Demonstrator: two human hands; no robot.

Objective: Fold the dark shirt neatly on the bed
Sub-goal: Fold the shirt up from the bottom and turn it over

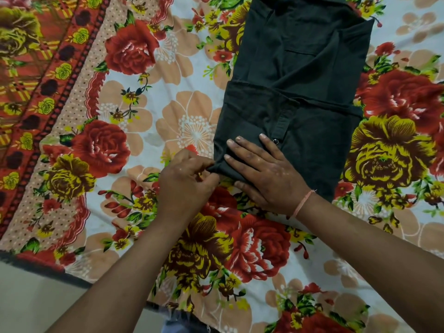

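— Where was the dark shirt (295, 92) lying?

— On the bed (168, 111), in the upper right of the frame, already brought into a long narrow packet. Its long axis ran from the collar end at the top edge of the frame down toward the person, tilted a little to the lower left.

— And the hands?

— Both sat at the near end of that packet, the end lowest in the frame. The left hand (189, 179) was closed in a pinch on the shirt's lower-left corner, fingertips bunched on the cloth. The right hand (264, 171) lay flat and spread, palm down on the fabric just right of that corner, pressing rather than gripping anything.

— So which way did the rest of the shirt lie from them?

— Up and to the right of both hands, all of it farther from the person. The left hand was the one at the very corner; the right was already on the body of the cloth.

— What did that suggest?

— I judged the near edge was being squared before a fold up along the long axis, toward the collar.
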